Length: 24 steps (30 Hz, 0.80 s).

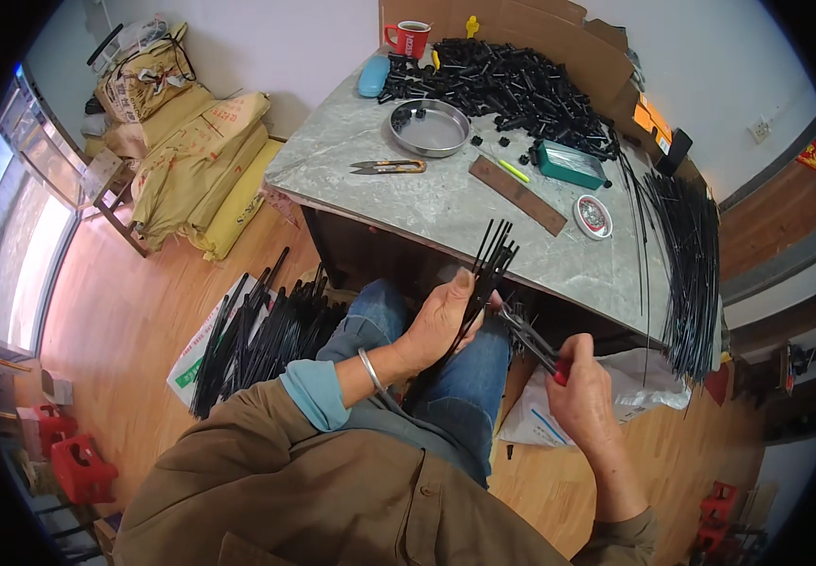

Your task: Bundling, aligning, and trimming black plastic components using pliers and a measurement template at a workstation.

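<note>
My left hand [438, 323] is closed around a bundle of thin black rods [492, 253], held upright and slightly tilted over my lap, just in front of the table edge. To its right, my right hand [581, 389] grips a pair of pliers [529, 340] with dark metal jaws and red handles. The jaws point up and left toward the bundle, close to my left fingertips. Whether they touch a rod I cannot tell. More black rods [280, 330] lie on a white sack by my left knee.
On the grey table [361, 203] are a heap of short black parts [521, 90], a round metal dish [441, 140], thread snips [387, 167], a rusty flat bar [518, 195], a green box [570, 166] and a red mug [412, 41]. Long black rods [686, 274] overhang its right edge.
</note>
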Tool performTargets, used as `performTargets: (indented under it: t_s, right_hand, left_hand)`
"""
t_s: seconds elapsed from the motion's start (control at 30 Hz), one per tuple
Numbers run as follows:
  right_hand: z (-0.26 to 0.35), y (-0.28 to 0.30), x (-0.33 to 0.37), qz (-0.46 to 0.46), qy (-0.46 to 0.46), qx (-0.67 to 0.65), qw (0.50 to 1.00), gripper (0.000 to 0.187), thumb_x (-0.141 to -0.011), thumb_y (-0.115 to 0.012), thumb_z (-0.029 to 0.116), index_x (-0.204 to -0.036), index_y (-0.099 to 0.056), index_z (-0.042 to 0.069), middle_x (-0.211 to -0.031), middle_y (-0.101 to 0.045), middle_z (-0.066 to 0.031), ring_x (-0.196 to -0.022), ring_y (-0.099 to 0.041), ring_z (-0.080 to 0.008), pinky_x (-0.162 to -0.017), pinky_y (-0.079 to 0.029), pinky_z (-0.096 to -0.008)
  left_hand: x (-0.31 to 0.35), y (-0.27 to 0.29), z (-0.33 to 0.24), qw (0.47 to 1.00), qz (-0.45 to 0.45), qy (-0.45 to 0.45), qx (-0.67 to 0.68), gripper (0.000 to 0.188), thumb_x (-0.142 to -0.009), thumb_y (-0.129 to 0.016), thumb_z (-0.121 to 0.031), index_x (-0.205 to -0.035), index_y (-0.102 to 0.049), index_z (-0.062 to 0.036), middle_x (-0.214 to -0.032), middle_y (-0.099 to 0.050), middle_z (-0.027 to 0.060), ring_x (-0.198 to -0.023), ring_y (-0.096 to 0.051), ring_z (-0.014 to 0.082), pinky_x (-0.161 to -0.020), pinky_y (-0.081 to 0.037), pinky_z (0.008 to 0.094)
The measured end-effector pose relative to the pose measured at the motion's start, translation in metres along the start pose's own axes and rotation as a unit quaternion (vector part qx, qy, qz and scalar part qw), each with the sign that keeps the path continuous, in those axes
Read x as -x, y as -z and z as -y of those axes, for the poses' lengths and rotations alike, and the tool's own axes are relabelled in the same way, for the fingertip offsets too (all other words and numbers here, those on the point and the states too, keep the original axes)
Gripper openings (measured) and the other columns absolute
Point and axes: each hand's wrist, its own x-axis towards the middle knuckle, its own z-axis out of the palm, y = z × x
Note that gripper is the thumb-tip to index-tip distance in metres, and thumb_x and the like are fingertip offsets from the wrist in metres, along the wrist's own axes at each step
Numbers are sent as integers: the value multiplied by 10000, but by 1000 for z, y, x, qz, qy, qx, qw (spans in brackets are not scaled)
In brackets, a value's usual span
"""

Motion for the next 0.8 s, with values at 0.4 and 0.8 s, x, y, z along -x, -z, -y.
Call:
performTargets:
  t_s: [0.4,0.8]
  right_hand:
    - [-5,8,-28,-180,230,91,952,354,-622,-658,-76,-885,-463,62,-777,-518,-119,-740,-524,-332,-626,-392,-428]
    - [-43,-56,-23,-123,204,-101,966,356,-665,-703,-51,-851,-419,55,-702,-500,-116,-570,-502,-302,-534,-440,-328]
  left_hand:
    - [-2,-5,0,999,-23,10,-34,614,-945,-285,-643,-785,-484,-85,-514,-381,-16,-398,-343,61,-363,-273,218]
    - [-2,0,-7,991,31,116,58,634,-918,-275,-678,-890,-490,-83,-510,-331,-19,-392,-311,75,-371,-284,224]
